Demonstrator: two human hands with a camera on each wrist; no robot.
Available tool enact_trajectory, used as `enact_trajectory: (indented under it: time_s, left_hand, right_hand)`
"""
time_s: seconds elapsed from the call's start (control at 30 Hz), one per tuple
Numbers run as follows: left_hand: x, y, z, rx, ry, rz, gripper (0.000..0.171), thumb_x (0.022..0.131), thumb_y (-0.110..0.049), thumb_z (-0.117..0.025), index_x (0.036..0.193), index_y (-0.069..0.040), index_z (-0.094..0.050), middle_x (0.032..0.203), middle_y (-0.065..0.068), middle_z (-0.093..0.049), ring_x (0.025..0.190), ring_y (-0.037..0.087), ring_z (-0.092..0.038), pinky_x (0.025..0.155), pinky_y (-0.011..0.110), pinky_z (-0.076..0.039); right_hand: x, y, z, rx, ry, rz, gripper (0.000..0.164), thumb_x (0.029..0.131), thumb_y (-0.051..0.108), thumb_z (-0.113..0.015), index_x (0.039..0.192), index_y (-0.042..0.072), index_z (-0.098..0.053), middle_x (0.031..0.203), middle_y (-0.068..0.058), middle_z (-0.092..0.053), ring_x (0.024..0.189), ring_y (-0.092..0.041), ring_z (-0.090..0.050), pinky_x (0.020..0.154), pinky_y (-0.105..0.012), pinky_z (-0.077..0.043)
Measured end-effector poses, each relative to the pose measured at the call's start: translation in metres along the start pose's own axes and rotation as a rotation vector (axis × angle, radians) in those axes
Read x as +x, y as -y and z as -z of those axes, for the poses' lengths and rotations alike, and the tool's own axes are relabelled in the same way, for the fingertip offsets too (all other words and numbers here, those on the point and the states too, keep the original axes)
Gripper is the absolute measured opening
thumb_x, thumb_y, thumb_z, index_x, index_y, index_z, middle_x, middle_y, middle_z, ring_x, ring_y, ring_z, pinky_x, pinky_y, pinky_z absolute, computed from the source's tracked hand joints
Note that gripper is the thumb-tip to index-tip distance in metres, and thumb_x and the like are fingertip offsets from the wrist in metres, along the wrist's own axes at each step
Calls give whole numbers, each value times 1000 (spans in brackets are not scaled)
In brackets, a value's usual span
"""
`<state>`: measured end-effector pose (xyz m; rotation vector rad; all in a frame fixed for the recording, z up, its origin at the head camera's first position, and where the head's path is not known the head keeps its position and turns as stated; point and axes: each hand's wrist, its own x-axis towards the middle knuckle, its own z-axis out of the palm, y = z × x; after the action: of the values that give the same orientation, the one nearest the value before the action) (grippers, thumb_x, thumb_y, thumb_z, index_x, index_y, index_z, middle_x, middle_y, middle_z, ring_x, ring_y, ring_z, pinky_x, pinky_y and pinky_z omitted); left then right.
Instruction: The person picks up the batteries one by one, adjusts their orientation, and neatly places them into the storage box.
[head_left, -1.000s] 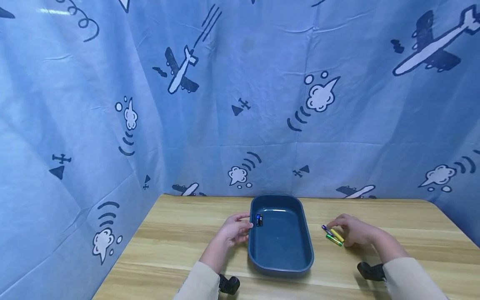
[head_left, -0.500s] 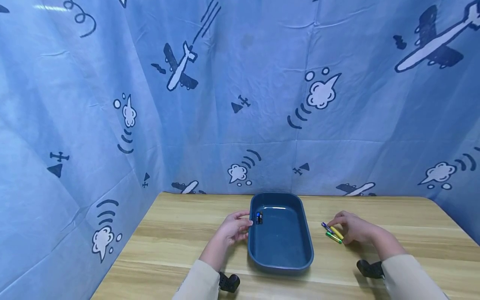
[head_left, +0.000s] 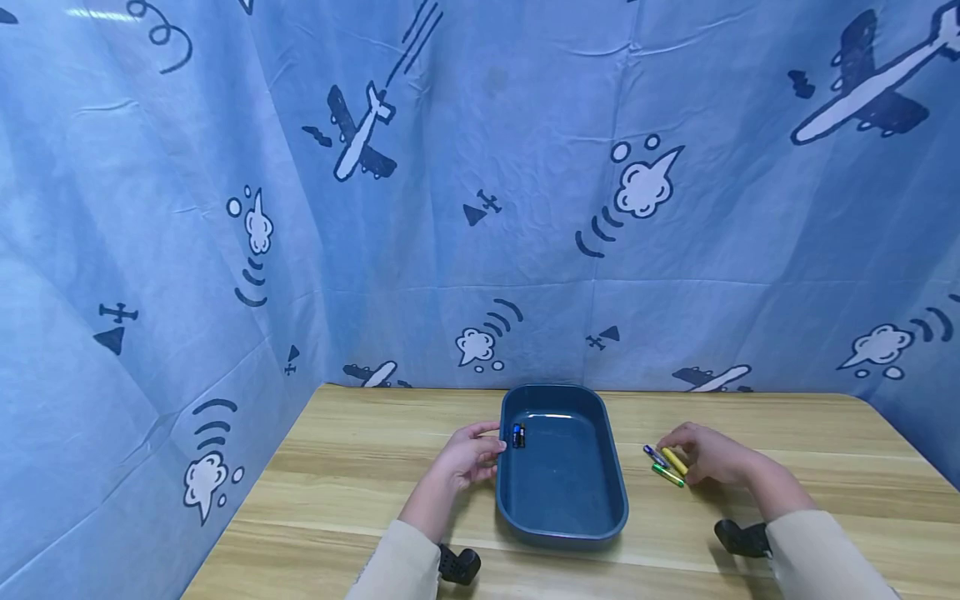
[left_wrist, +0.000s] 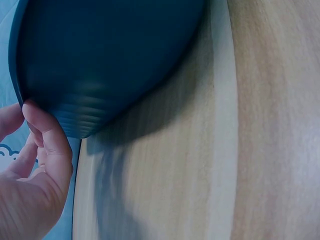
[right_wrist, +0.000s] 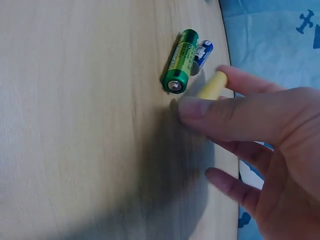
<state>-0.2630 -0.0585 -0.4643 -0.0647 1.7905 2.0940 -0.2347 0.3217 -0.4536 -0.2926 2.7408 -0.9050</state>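
Note:
In the head view my left hand (head_left: 467, 457) pinches the left rim of a dark blue plastic bin (head_left: 570, 487) between thumb and fingers. Two small dark batteries (head_left: 518, 435) lie inside by that wall. To the bin's right, my right hand (head_left: 716, 457) holds a yellow battery (head_left: 674, 462) between thumb and index finger. The right wrist view has the thumb covering much of the yellow battery (right_wrist: 214, 86). Beside it on the table lie a green battery (right_wrist: 181, 62) and a blue-purple battery (right_wrist: 202, 54).
A pale wood table (head_left: 360, 500) carries everything. Behind it and to the left hangs a blue curtain (head_left: 525, 208) printed with airplanes and clouds. A black wrist device (head_left: 459, 567) sits at the left sleeve, and a similar device (head_left: 738, 538) at the right.
The yellow battery has shifted slightly up and away from the blue-purple one with my right fingers. The head view has tilted a little. My left hand stays on the bin.

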Motion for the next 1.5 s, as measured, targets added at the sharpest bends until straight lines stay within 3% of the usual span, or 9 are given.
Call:
enact_trajectory:
  time_s: [0.13, 0.27, 0.43, 0.53, 0.73, 0.9, 1.07, 1.27, 1.5]
  left_hand:
    - [-1, -2, 0, 5, 1, 4, 46, 81, 3, -61, 127, 0, -51, 88, 7, -61, 73, 14, -58, 56, 24, -51]
    - [-1, -3, -1, 11, -1, 9, 46, 82, 3, -61, 126, -1, -52, 89, 8, -61, 73, 15, -58, 57, 25, -51]
    - [-1, -3, -1, 7, -2, 9, 46, 81, 4, -61, 126, -1, -52, 89, 8, -61, 73, 15, -58, 57, 25, -51]
    - [-1, -2, -1, 5, 0, 6, 47, 81, 4, -61, 126, 0, -51, 88, 8, -61, 72, 15, -58, 57, 26, -51]
    - [0, -1, 1, -1, 1, 10, 48, 81, 5, -61, 127, -1, -51, 90, 9, -62, 71, 14, -58, 55, 25, -50]
    - [0, -2, 0, -2, 3, 9, 48, 81, 5, -61, 127, 0, -50, 86, 7, -60, 71, 14, -58, 55, 24, -50]
    - [-1, -3, 0, 3, -6, 14, 48, 80, 5, -61, 127, 0, -50, 86, 6, -60, 71, 14, -57, 55, 23, -50]
    - [0, -3, 0, 4, -15, 17, 47, 80, 5, -62, 126, -1, -51, 88, 7, -60, 71, 14, -57, 55, 22, -50]
    - [0, -3, -1, 7, -10, 22, 48, 81, 4, -62, 127, -1, -51, 90, 8, -61, 73, 14, -58, 56, 23, -51]
  right_hand:
    - [1, -2, 2, 87, -74, -5, 57, 62, -12, -68, 118, -5, -56, 114, -28, -53, 105, -46, -48, 79, -48, -47]
    - [2, 3, 4, 266, -147, 1, 58, 67, -12, -63, 123, -12, -48, 112, -27, -54, 101, -36, -51, 67, -30, -48]
    - [6, 15, 9, 542, -151, 31, 63, 73, -13, -60, 130, -18, -35, 115, -21, -53, 97, -18, -52, 76, -28, -51]
    - [9, 22, 11, 638, -134, 40, 65, 74, -14, -57, 133, -18, -30, 120, -20, -51, 98, -11, -52, 80, -26, -50]
    - [14, 36, 12, 693, -123, 21, 64, 79, -11, -57, 136, -15, -28, 129, -28, -43, 110, -21, -52, 85, -25, -48]
    - [17, 48, 13, 715, -122, 10, 64, 82, -6, -59, 137, -13, -28, 130, -24, -46, 108, -15, -52, 87, -26, -47]
    - [20, 56, 13, 747, -105, 13, 69, 82, -4, -62, 139, -13, -23, 137, -28, -36, 109, -10, -50, 90, -25, -46]
    - [24, 65, 13, 804, -110, -3, 69, 82, -3, -63, 139, -12, -25, 121, -15, -51, 103, -12, -53, 85, -23, -47]
    - [29, 75, 12, 913, -89, 52, 72, 82, -7, -62, 140, -12, -20, 112, -6, -50, 93, -7, -56, 83, -23, -48]
